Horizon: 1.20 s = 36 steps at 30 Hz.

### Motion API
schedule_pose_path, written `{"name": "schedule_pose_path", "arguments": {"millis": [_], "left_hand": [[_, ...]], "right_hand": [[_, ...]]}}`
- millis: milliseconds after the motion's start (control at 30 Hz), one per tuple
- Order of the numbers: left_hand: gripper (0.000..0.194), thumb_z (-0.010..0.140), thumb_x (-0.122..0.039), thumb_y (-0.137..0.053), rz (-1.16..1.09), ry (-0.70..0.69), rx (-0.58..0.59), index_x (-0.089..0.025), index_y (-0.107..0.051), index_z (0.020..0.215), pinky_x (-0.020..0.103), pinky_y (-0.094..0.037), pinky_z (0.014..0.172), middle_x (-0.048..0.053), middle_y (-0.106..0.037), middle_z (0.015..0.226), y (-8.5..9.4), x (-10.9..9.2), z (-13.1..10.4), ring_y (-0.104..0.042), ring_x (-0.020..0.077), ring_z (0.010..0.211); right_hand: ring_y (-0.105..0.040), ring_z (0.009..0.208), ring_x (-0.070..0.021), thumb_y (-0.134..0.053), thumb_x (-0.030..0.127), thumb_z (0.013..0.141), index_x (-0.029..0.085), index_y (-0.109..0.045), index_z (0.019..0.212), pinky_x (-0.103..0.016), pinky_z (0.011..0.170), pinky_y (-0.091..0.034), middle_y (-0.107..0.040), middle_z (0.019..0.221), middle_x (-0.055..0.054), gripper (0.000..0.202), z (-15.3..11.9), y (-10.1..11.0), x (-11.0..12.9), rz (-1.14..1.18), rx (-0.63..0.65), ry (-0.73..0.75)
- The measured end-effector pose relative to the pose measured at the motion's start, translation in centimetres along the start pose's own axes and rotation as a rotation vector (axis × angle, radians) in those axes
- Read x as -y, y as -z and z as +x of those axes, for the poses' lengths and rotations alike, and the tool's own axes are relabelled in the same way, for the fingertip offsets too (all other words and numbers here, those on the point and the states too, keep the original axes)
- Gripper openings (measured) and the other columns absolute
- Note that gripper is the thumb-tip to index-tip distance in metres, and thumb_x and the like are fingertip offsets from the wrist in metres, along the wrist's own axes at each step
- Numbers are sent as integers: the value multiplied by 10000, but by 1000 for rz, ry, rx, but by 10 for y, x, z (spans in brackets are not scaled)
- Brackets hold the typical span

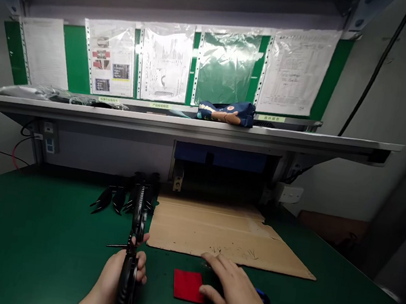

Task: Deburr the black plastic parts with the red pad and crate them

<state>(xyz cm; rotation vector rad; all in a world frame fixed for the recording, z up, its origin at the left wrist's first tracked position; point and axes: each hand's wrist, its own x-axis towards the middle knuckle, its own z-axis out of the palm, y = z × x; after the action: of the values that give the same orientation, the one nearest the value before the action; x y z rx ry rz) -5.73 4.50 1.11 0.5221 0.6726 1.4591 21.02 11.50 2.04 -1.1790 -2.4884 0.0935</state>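
My left hand [113, 272] is closed around a long, narrow black part [131, 262] with ridged sections, held lengthwise away from me. A thin black prong [116, 246] sticks out from it to the left. My right hand [224, 287] is above the green table with thumb and fingers apart. Its thumb overlaps the right edge of a red square pad [188, 285]; whether it presses on the pad I cannot tell. Partly behind my right wrist lies a blue object [262, 296], its kind hidden.
A cardboard sheet [208, 227] lies on the green table [44, 246]. Several black pointed parts [118, 198] sit at the back left. Above runs a shelf [136, 120] with a dark blue pouch [226, 112] and plastic bags [34, 92]. A white socket box [290, 194] stands at the back right.
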Motion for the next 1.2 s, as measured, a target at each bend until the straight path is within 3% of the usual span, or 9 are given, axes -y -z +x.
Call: {"name": "schedule_pose_path", "arguments": {"millis": [100,200,367,500,567,633,733,867,1200], "left_hand": [[448,891,-429,-524,-38,188,200,-163,-526,1251,264,-351,493,-40,-463,549,15,22,5,-423,104,404],[445,872,-455,-542,-39,307,312,-166,-572,1210,268,-349,459,-41,-466,496,15,38,3,-406,111,350],[351,852,-382,-562,-46,367,426,-197,-612,1146,267,-391,473,-42,-484,487,9,41,-1,-421,109,341],[238,868,-365,-522,-49,371,434,-185,-661,938,252,-395,477,-34,-488,493,8,40,-3,-433,105,355],[399,883,-413,-479,-28,430,460,-122,-631,658,256,-395,485,0,-471,454,6,41,-6,-440,110,355],[496,881,-443,-465,-7,488,485,-116,-560,520,261,-398,488,25,-467,432,4,42,-9,-447,118,352],[375,836,-420,-530,18,495,470,-132,-597,606,259,-390,470,9,-491,453,0,43,-13,-439,124,345],[593,858,-525,-439,108,577,469,-132,-509,420,259,-351,465,30,-385,337,-1,45,-15,-389,120,316],[618,883,-525,-396,91,566,442,-154,-458,392,268,-311,452,-2,-330,365,-4,46,-18,-344,109,313]], "right_hand": [[-438,1174,-316,-624,445,899,307,-500,1318,-458,949,-423,-482,1286,-73,459,2,-5,-4,-20,59,-45],[-409,1207,-312,-692,404,869,308,-535,1280,-478,997,-387,-487,1300,-55,450,5,-9,13,31,70,114],[-535,1005,-247,-652,273,906,251,-608,1116,-410,914,-459,-597,1089,-44,215,7,-10,33,185,75,270],[-493,1100,-246,-507,305,986,219,-507,1240,-373,915,-473,-521,1202,-88,268,3,-8,35,303,-187,209],[-447,1162,-259,-473,309,1005,206,-443,1319,-388,958,-449,-465,1273,-111,332,-1,-6,40,316,-253,274],[-420,1187,-275,-447,276,1013,189,-400,1374,-412,969,-440,-414,1323,-135,375,-3,-4,49,281,-207,399],[-416,1175,-299,-414,196,1007,175,-413,1382,-460,949,-444,-388,1339,-159,375,-6,-1,59,203,-113,544],[-386,1193,-317,-395,145,989,168,-446,1360,-493,958,-434,-380,1340,-166,375,-6,-1,59,171,-149,513],[-395,1224,-293,-404,135,951,191,-515,1293,-476,1006,-420,-405,1336,-153,364,-3,2,58,225,-138,580]]}}
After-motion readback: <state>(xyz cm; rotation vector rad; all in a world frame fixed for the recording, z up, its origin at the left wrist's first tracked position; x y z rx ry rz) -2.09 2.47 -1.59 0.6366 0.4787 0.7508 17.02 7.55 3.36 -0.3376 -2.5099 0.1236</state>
